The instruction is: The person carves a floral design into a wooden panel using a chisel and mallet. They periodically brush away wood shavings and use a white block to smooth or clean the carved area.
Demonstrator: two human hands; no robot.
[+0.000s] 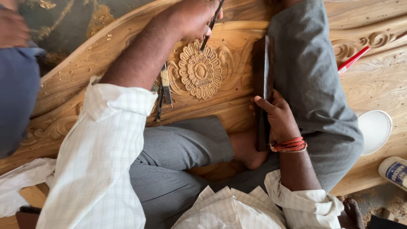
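Carved wooden panel (237, 106) lies flat beneath us and fills most of the view, curving from lower left to upper right, with one round flower rosette (200, 70) cut into it near the middle and scrollwork on either side. We sit right on the panel with two grey-trousered legs folded across it and one bare foot (248, 150) tucked between them. Two white checked sleeves come up from the bottom edge. Our left hand (193, 17) is closed around one thin dark chisel (212, 24), fingers curled tight on its shaft, and the tip rests at the upper edge of the rosette. Our right hand (277, 118), with one orange thread band at the wrist, is wrapped around one long dark wooden mallet (263, 80) that stands against the right knee; the thumb lies along its side and the fingers fold behind it. Two more chisels (164, 91) lie loose on the panel just left of the rosette. One white round lid (375, 130) sits on the wood at the right, one white bottle (394, 171) lies below it, and one red pencil (352, 60) pokes out from behind the right leg.
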